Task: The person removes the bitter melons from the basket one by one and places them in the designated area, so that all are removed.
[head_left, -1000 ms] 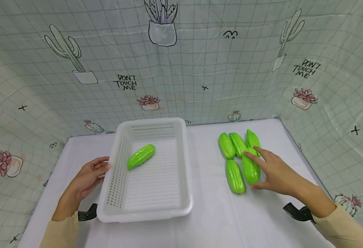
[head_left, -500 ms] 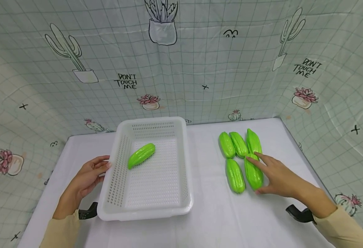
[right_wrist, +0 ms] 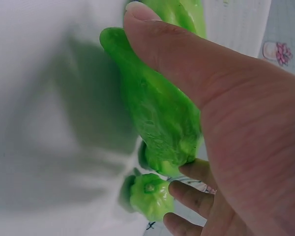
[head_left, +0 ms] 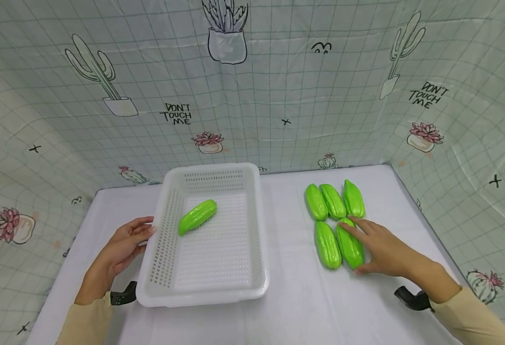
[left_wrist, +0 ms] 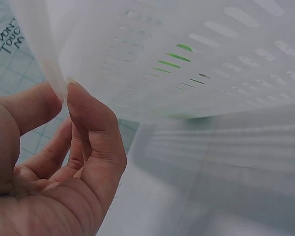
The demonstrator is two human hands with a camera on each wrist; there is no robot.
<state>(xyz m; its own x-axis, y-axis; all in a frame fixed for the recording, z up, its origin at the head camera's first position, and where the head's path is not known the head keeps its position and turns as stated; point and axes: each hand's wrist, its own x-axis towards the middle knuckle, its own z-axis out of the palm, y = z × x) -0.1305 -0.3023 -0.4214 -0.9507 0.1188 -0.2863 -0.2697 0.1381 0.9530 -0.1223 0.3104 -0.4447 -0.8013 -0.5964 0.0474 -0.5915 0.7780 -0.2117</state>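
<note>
1 green gourd [head_left: 350, 247] lies in the grasp of the right hand [head_left: 384, 248], its ribbed body between thumb and fingertips. Those fingers are parted and curl loosely round it, the thumb at the near end by the narrow tip and the fingertips at the far end; how firmly they press cannot be told, nor whether the gourd's underside rests on the white surface [head_left: 300, 316].

Just to the left of these fingers, side by side with the held piece, is the neighbouring gourd [head_left: 327, 245]. Beyond the fingertips 3 more lie in a row: the right-hand gourd [head_left: 354, 199] just ahead of them, the middle gourd [head_left: 333, 202] forward and to the left, and the outer gourd [head_left: 316, 202] farther left again, close beside the middle piece.

Well to the left, the left hand [head_left: 123, 247] pinches the left rim of a white basket [head_left: 202, 298] between thumb and forefinger, the other fingers bent below the rim. To the right of that pinch, inside the basket, the 6th gourd [head_left: 198, 217] lies aslant on the perforated floor, nearer the left wall; slivers of green show through the wall's slots in the left wrist view.

Behind each hand come a black wrist mount [head_left: 123, 294] and a beige sleeve [head_left: 84, 323]. Past all the fingers rises a grid-patterned cloth [head_left: 274, 81] printed with potted cacti and "DON'T TOUCH ME".
</note>
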